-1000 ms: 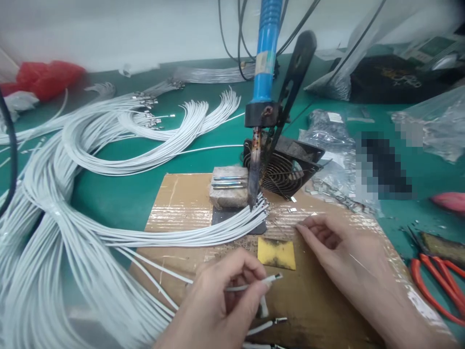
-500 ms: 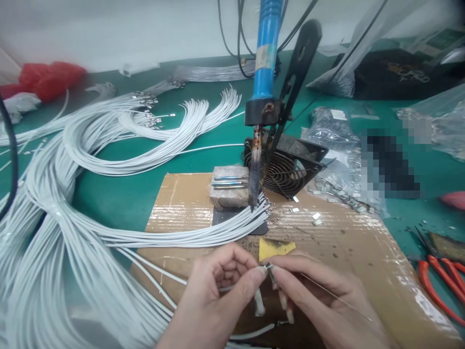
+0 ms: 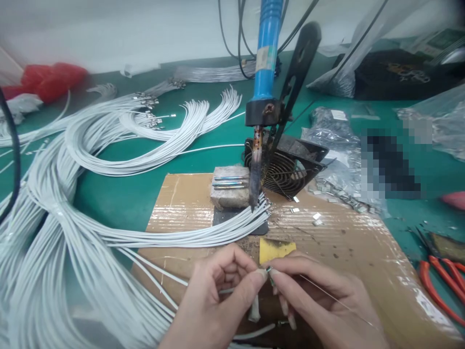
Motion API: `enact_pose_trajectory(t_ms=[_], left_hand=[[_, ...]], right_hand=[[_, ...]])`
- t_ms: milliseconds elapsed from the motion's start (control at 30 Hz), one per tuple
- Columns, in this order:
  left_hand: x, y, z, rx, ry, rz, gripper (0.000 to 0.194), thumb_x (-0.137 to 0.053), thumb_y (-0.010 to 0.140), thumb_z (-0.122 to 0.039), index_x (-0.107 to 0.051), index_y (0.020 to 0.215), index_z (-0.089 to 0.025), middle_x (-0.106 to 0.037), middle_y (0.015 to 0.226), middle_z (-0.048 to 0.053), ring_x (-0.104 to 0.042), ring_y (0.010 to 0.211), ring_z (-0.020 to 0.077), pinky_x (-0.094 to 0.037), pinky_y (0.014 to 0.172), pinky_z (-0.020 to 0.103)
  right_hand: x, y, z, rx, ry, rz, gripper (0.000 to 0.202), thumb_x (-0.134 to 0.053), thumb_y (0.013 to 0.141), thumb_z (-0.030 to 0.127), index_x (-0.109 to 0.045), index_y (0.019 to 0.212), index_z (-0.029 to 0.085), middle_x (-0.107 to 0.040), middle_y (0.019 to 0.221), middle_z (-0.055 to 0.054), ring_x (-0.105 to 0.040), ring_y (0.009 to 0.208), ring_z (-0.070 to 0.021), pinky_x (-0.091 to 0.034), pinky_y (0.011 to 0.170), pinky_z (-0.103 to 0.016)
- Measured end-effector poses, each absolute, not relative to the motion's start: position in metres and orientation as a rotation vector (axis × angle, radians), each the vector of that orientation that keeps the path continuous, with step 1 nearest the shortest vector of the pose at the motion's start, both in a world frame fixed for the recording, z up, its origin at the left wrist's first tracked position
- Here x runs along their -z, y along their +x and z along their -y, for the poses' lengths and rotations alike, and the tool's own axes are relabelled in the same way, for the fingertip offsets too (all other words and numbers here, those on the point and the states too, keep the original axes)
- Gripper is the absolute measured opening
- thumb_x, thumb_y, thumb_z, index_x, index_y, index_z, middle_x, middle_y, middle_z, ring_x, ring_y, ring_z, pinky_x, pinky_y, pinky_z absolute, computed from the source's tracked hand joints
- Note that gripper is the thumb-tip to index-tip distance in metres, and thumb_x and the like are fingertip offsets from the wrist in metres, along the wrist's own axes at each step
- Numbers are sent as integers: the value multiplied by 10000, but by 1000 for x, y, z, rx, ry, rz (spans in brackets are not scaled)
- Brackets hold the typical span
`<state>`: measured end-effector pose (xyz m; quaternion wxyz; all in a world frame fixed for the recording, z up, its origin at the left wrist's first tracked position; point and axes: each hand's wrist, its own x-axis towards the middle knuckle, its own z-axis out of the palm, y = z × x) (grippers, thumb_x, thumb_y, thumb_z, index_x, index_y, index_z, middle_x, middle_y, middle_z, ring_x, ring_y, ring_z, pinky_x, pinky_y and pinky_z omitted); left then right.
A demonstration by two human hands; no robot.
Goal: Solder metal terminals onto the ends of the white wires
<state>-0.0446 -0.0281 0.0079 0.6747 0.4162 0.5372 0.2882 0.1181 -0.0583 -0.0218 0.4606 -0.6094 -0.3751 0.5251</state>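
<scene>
At the lower middle, the fingertips of my left hand (image 3: 223,295) and my right hand (image 3: 321,295) meet in a pinch around a small metal connector (image 3: 269,270). A piece of white cable (image 3: 227,291) passes behind my left thumb; my fingers hide where it ends. A thin wire (image 3: 336,296), like solder, runs out between my right fingers and across that hand. Above my hands hangs a blue-handled soldering iron (image 3: 264,72), clamped with its dark tip pointing down. Under the tip lie the ends of a bundle of white cables (image 3: 189,237).
Cardboard (image 3: 181,194) covers the bench, with a grey block (image 3: 229,194) and a yellow sponge (image 3: 276,250) on it. A black fan (image 3: 290,169) stands behind the iron. Loose connectors (image 3: 317,216) lie to the right, near orange-handled pliers (image 3: 441,281). More cables (image 3: 47,271) fill the left.
Both hands keep their pinch, with the connector slightly lower and turned a little. A white piece hanging below my fingers has shifted left. The iron and cable bundles stay put.
</scene>
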Motion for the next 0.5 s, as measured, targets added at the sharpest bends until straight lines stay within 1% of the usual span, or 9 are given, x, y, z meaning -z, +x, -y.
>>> enact_pose_trajectory(t_ms=[67, 133, 200, 300, 367, 433, 500], left_hand=[[-9, -43, 28, -639, 938, -1221, 317, -761, 860, -411, -590, 733, -177, -536, 632, -51, -434, 587, 98, -325, 551, 215], [-11, -42, 29, -620, 947, -1240, 297, -757, 852, -388, -590, 729, -176, -540, 632, -49, -441, 591, 100, -335, 559, 214], [-13, -40, 29, -604, 960, -1263, 276, -750, 845, -362, -591, 721, -174, -529, 622, -53, -436, 589, 99, -329, 558, 213], [-14, -38, 29, -588, 958, -1275, 253, -730, 842, -351, -591, 722, -176, -490, 595, -66, -398, 561, 93, -289, 527, 210], [-15, -37, 29, -585, 980, -1294, 243, -712, 838, -354, -594, 719, -179, -477, 584, -64, -377, 547, 94, -266, 510, 218], [-15, -36, 30, -582, 1030, -1355, 238, -697, 832, -358, -603, 708, -179, -478, 583, -51, -370, 545, 103, -255, 507, 232], [-15, -35, 32, -591, 1087, -1427, 242, -679, 839, -370, -618, 702, -180, -477, 579, -40, -360, 539, 110, -240, 505, 246]], right_hand=[[19, 117, 59, -1372, -1544, 808, 266, -889, 732, 463, -827, 698, 207, -577, 515, 5, -522, 433, -91, -474, 420, -150], [19, 119, 59, -1482, -1538, 732, 335, -902, 711, 515, -820, 705, 190, -567, 475, 10, -537, 407, -100, -494, 418, -172], [21, 122, 58, -1580, -1509, 709, 383, -910, 692, 545, -807, 691, 177, -568, 450, 8, -540, 378, -106, -488, 391, -180], [25, 127, 56, -1635, -1481, 745, 345, -954, 646, 487, -800, 671, 179, -598, 448, 3, -566, 379, -108, -484, 386, -155], [25, 131, 55, -1627, -1473, 819, 291, -941, 682, 459, -817, 690, 196, -657, 495, -11, -621, 422, -114, -509, 425, -135], [22, 134, 55, -1614, -1453, 891, 284, -885, 756, 493, -840, 728, 214, -709, 553, -30, -659, 457, -127, -531, 448, -137], [17, 135, 56, -1611, -1458, 879, 317, -854, 776, 532, -843, 730, 219, -708, 550, -35, -653, 449, -134, -537, 442, -154]])
